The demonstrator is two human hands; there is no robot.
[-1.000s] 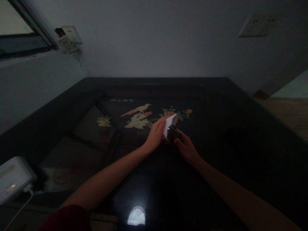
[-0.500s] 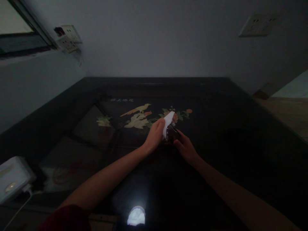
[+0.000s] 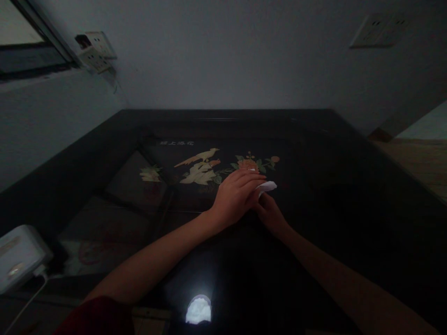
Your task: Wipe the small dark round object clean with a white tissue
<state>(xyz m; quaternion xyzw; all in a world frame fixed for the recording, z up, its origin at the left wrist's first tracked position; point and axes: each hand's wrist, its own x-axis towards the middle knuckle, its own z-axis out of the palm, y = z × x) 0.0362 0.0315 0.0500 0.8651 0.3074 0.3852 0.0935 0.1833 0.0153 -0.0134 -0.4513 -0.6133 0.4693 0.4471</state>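
My left hand point(image 3: 234, 194) is curled over a white tissue point(image 3: 268, 186), whose end sticks out past the fingertips to the right. Close against it, my right hand point(image 3: 271, 213) grips a small dark glossy object, now covered by the left hand and the tissue. Both hands are held together above a black glossy table point(image 3: 314, 153). Behind them the tabletop shows a picture of a bird point(image 3: 206, 156) and an orange flower point(image 3: 248, 164).
A white box-shaped device point(image 3: 23, 256) with a cable point(image 3: 31, 298) stands at the left. Wall sockets point(image 3: 94, 51) are at the back left, and another socket plate point(image 3: 379, 30) is at the right. A bright lamp reflection lies on the near tabletop.
My left hand has swung over the dark object, wrapping the tissue around its top and covering it. The tissue's end now points right. My right hand has stayed almost in place.
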